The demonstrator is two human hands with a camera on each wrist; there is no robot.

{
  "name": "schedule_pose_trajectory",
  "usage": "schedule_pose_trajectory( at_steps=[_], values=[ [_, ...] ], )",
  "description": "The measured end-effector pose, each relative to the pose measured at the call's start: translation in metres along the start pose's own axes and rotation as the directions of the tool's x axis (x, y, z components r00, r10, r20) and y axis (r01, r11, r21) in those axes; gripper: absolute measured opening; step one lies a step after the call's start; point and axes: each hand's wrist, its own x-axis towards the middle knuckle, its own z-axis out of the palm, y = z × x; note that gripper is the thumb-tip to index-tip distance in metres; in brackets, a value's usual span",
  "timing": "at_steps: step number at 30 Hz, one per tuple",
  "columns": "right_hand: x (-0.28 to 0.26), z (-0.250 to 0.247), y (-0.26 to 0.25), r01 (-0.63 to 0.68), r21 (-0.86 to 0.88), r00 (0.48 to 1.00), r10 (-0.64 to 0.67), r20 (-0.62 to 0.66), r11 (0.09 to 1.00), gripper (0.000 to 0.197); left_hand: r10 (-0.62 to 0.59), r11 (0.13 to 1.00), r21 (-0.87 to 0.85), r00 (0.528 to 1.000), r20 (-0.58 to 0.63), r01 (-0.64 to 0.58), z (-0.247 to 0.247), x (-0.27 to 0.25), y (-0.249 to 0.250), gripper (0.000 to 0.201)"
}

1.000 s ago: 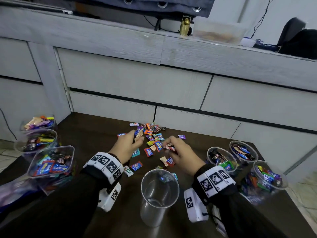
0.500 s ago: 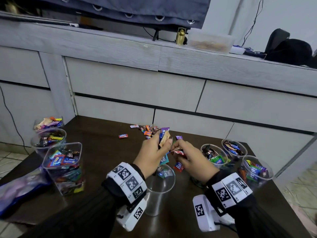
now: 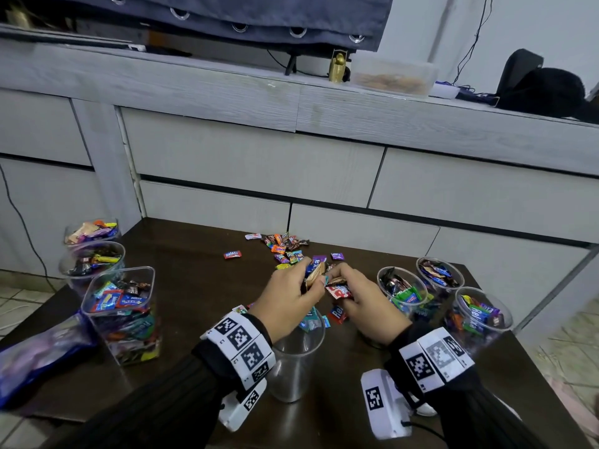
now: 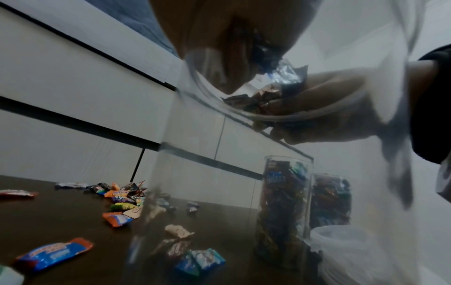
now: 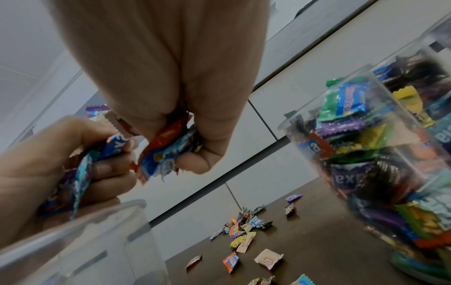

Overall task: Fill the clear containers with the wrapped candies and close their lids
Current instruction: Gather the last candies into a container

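The dark glossy desk (image 3: 201,286) carries filled clear containers at frame left and right, and an empty clear cup (image 3: 296,358) at lower centre. Above it, the left hand (image 3: 287,301) and right hand (image 3: 366,303) each clutch wrapped candies (image 3: 338,290): light, crinkly, probably slippery, best bunched in fingers

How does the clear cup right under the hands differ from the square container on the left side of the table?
The clear cup is round and looks empty inside; the square container has a squared rim and is packed with wrapped candies nearly to the top. The cup stands near the front edge under the left hand and right hand; the square container stands apart, untouched. Both are clear, upright and lidless.
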Motion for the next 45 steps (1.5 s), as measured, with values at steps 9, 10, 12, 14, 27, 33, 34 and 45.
schedule_pose_trajectory(
  at_steps=[9, 10, 12, 14, 27, 33, 34, 45],
  values=[
    [0.002, -0.009, 0.005, 0.025, 0.010, 0.999, -0.025, -0.037, 1.000, 0.040, 0.088, 0.973, 0.198, 0.986, 0.143, -0.115, -0.015, -0.007, 0.003, 0.013],
    [0.002, -0.009, 0.005, 0.023, 0.001, 0.999, -0.023, -0.033, 1.000, 0.040, 0.102, 0.955, 0.256, 0.976, 0.194, -0.151, -0.017, -0.010, 0.004, 0.013],
    [0.002, -0.008, 0.005, 0.013, -0.007, 1.000, -0.014, -0.024, 1.000, 0.043, 0.116, 0.900, 0.377, 0.954, 0.278, -0.219, -0.020, -0.015, 0.005, 0.014],
    [0.003, -0.007, 0.007, 0.008, -0.012, 1.000, -0.008, -0.017, 1.000, 0.045, 0.113, 0.843, 0.463, 0.931, 0.347, -0.275, -0.022, -0.017, 0.006, 0.017],
    [0.006, -0.010, 0.012, -0.049, -0.090, 0.999, 0.050, 0.006, 0.995, 0.040, 0.051, 0.630, 0.667, 0.878, 0.477, -0.399, -0.017, -0.002, 0.006, 0.026],
    [0.007, -0.016, 0.010, -0.065, -0.105, 0.998, 0.062, -0.027, 0.992, 0.037, -0.059, 0.553, 0.754, 0.886, 0.459, -0.354, -0.011, 0.016, 0.014, 0.029],
    [0.007, -0.017, 0.009, -0.066, -0.108, 0.998, 0.063, -0.030, 0.992, 0.037, -0.075, 0.542, 0.756, 0.875, 0.478, -0.366, -0.010, 0.017, 0.015, 0.030],
    [0.011, -0.019, 0.004, -0.069, -0.095, 0.998, 0.068, -0.015, 0.993, 0.033, -0.257, 0.501, 0.757, 0.762, 0.594, -0.420, -0.016, 0.022, 0.025, 0.045]
  ],
)
